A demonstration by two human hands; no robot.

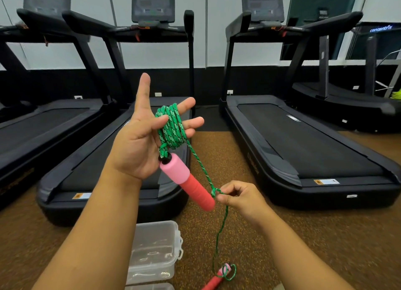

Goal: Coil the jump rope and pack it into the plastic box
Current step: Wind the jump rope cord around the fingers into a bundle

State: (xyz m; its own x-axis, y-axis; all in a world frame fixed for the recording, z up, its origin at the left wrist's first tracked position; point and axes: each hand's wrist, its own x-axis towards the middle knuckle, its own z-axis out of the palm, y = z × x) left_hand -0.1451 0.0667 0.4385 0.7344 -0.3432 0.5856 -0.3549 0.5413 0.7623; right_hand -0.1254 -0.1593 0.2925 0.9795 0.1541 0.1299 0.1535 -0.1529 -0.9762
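A: State of each hand?
B: Left hand [138, 142], centre frame, spread wide, green jump rope [172, 126] coiled round its fingers; right hand [240, 199] pinches the trailing strand.
A: Plastic box [155, 250]?
B: Bottom centre, on the floor.

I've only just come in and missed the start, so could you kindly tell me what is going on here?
A person is winding a green braided jump rope around the fingers of the open left hand, where several loops already sit. One pink and red foam handle hangs below that palm. The right hand pinches the loose strand. The other handle lies on the floor, beside the clear plastic box, which holds no rope yet.
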